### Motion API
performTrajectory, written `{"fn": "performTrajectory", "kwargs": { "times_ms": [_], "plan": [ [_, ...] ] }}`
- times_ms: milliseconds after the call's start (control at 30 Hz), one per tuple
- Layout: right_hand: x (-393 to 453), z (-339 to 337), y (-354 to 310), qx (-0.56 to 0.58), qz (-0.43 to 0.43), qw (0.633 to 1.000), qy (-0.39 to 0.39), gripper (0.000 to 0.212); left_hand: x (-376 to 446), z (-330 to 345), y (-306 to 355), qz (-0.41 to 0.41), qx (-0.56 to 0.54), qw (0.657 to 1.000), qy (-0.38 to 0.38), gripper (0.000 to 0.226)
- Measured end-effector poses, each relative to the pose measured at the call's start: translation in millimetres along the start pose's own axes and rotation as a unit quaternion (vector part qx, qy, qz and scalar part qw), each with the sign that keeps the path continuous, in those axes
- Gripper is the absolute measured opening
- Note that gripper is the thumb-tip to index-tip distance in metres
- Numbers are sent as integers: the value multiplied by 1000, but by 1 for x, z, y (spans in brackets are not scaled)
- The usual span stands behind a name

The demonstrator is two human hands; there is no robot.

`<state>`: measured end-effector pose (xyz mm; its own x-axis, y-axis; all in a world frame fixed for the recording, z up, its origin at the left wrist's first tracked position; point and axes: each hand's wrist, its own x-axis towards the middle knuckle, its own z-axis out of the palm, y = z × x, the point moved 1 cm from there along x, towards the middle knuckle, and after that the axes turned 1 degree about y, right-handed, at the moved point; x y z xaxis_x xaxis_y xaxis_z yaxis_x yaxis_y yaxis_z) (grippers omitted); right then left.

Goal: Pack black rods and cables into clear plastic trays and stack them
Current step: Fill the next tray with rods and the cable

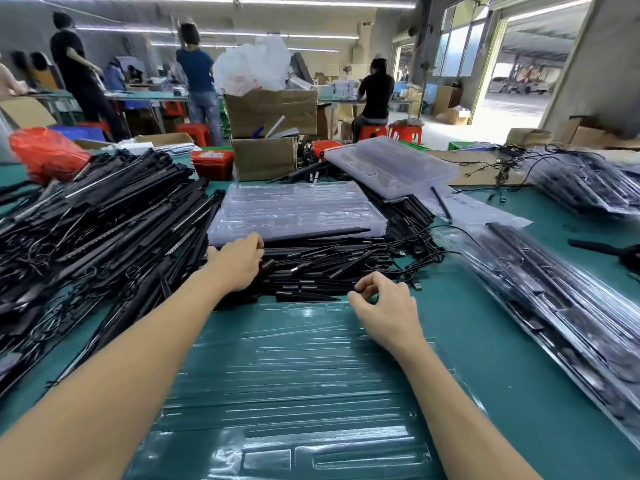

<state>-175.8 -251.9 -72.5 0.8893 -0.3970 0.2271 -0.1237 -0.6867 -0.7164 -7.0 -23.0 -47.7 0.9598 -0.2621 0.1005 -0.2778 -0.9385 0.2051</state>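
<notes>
An empty clear plastic tray (294, 382) lies flat on the green table right in front of me. Just beyond its far edge sits a pile of black rods and cables (332, 268). My left hand (239, 263) rests curled on the left end of that pile, fingers closed around rod ends. My right hand (384, 306) hovers at the pile's near edge, thumb and fingers pinching a thin black rod tip. Behind the pile lies a stack of empty clear trays (298, 209).
A big heap of long black bars (104, 216) fills the left side. Packed trays (561, 306) lie stacked at the right, more (588, 181) at the far right. Another clear tray stack (391, 164), cardboard boxes (266, 161) and a red bag (45, 150) stand behind. People work at far tables.
</notes>
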Motion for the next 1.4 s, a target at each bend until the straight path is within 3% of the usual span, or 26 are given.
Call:
{"fn": "performTrajectory", "kwargs": {
  "times_ms": [133,333,500,600,700,833,967,1067,1133,1200,1300,1400],
  "plan": [
    [0,0,-1,-1,4,1000,-2,7,-1,6,-9,-12,53,999,-6,48],
    [0,0,-1,-6,4,1000,-4,7,-2,2,-8,-6,31,999,17,17],
    [1,0,-1,-8,7,1000,-6,8,2,-2,-5,-27,72,997,-24,35],
    [1,0,-2,-7,6,1000,-6,7,2,-5,-3,-31,82,996,-17,31],
    [1,-1,-2,-5,6,1000,-6,6,-3,-6,-1,-28,80,996,32,27],
    [1,-2,-2,9,11,1000,-8,7,-18,-14,0,-10,94,976,199,23],
    [1,-3,-4,20,21,1000,-8,9,-38,-38,2,16,-73,959,273,19],
    [1,-4,-6,22,26,999,-12,10,-63,-56,4,102,-228,951,181,13],
    [1,-4,-6,21,29,999,-16,11,-86,-64,7,162,-191,957,148,9],
    [3,-5,-5,37,47,998,-22,13,-108,-66,8,193,-147,962,122,20],
    [9,-6,-5,102,79,991,-19,16,-136,-63,3,205,-178,962,26,35],
    [14,-8,-7,170,62,983,20,17,-154,-56,-7,198,-243,948,-46,28]
  ]
}}
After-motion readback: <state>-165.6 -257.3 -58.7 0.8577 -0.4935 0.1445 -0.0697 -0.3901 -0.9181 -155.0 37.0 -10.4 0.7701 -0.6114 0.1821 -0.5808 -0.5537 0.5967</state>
